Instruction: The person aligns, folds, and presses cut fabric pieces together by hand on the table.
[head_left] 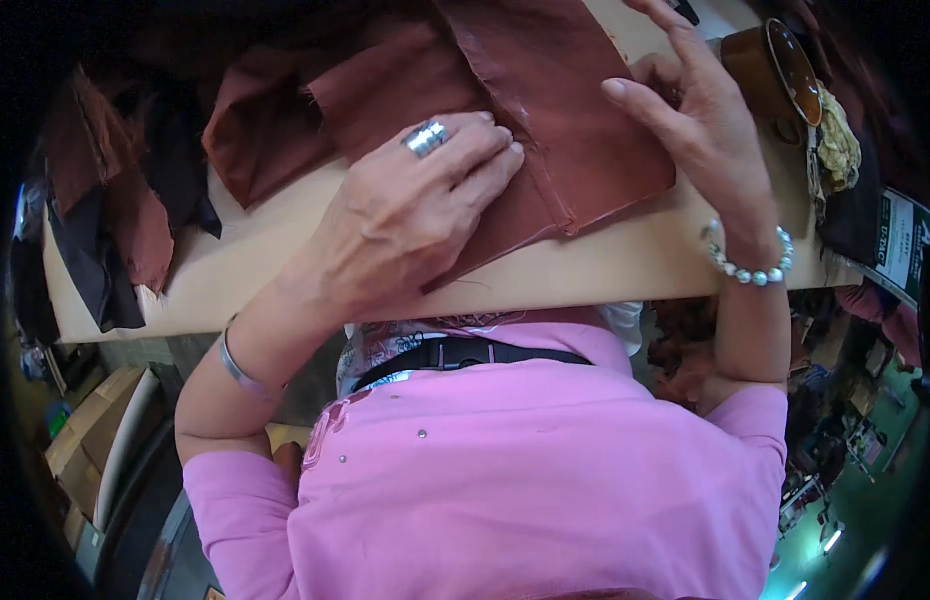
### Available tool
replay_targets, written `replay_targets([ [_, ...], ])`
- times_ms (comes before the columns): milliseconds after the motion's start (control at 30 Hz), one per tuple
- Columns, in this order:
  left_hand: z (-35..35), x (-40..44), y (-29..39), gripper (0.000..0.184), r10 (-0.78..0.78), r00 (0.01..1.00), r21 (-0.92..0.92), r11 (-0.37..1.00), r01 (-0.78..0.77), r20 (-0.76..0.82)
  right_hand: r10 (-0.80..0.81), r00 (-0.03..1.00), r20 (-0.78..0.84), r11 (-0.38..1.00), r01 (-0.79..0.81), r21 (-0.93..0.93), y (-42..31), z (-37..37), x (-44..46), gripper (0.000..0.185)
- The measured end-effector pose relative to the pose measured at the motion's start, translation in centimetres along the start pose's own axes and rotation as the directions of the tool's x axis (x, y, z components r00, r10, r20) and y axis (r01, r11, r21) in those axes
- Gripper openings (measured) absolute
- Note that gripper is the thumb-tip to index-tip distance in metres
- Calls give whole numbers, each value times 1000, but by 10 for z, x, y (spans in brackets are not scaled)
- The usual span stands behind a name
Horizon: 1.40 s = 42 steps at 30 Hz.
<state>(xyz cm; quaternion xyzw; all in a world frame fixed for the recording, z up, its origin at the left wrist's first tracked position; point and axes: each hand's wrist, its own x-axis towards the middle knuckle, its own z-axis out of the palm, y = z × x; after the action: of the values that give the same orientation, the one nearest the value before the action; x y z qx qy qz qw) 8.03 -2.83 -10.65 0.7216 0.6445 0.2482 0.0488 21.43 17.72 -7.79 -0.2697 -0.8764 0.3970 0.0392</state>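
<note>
Workshop floor [875, 480] shows past the right edge of the table, cardboard boxes [100, 420] below its left end. Pale table [255, 260], near edge right at the wearer's waist.

Rust-brown fabric panel [605, 120] lies flat by the middle of the near edge, bottom hem just short of it. Seam ridge [540, 180] runs down the panel toward that edge, threads fraying along it.

Left hand [410, 215], with a wide silver ring [425, 138], is down on the cloth left of the ridge, fingers curled in, tips at the ridge. Tips point away from the camera, so can't tell if they pinch the cloth or just press it. Right hand [710, 130] is up over the panel's right side, thumb and fingers spread wide, nothing in it.

Handling, my read: light, limp, not slippery, folds easily, won't hold shape off the table. Raw edges likely shed threads if dragged. Best hold: flat fingertips beside the ridge, other hand on the right border, light tension.

Brown mug [745, 72] toward the table's far right corner, pale yellow bundle [838, 140] beside it. Dark and rust scraps [145, 240] hang over the near left corner.
</note>
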Motion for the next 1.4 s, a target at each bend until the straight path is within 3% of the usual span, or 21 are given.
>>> replay_targets([
  [33,2,0,-2,45,-17,1000,-23,1000,17,0,15,1000,-15,989,-17,-145,-15,8,-1,66],
  [133,10,-2,-4,45,21,998,49,999,-17,-66,-346,919,-189,936,324,-140,4,27,2,61],
  [167,11,-2,-4,46,11,998,54,999,-8,-63,-251,953,-171,966,235,-108,1,24,-1,60],
  [233,11,-1,-2,47,-8,998,69,998,12,-59,-229,956,-184,972,216,-91,2,25,-1,59],
  [333,9,-1,1,46,-24,999,93,995,27,-35,-346,907,-242,938,335,-85,8,31,1,58],
  [467,6,-1,-4,44,47,999,57,997,-47,13,-237,952,-194,970,244,15,5,28,-1,57],
  [567,3,1,-4,43,211,976,36,976,-213,62,-362,903,-233,931,363,-42,7,29,1,56],
  [667,3,2,-7,42,169,985,-42,985,-167,32,-437,861,-262,899,422,-114,12,31,3,56],
  [700,3,2,-4,41,43,999,-52,998,-42,13,-415,872,-260,910,402,-104,12,31,2,55],
  [800,15,-1,-12,44,-127,977,31,991,134,-169,-304,925,-229,951,307,-24,6,29,-2,55],
  [933,10,1,-10,46,-45,992,109,992,58,-120,-332,911,-244,943,319,-93,5,28,0,54],
  [1000,5,3,-9,46,2,998,119,993,4,-55,-235,955,-183,972,235,-24,5,20,0,53],
  [1100,-2,4,-5,46,38,999,103,994,-40,23,-255,928,-272,965,262,-13,3,23,1,48],
  [1200,-4,5,-4,45,58,997,67,996,-62,52,-105,963,-246,992,118,38,-9,15,8,41],
  [1267,7,4,-8,44,0,1000,60,998,0,-4,-374,898,-233,927,357,-113,24,10,24,41],
  [1333,11,3,-9,43,-20,997,102,994,27,-76,-310,917,-250,936,340,87,28,8,27,43],
  [1367,12,2,-10,42,-29,993,122,992,43,-112,-113,966,-233,914,193,356,11,10,23,45],
  [1400,11,3,-10,41,-1,993,125,992,15,-114,76,984,-161,802,35,596,-1,11,19,46],
])
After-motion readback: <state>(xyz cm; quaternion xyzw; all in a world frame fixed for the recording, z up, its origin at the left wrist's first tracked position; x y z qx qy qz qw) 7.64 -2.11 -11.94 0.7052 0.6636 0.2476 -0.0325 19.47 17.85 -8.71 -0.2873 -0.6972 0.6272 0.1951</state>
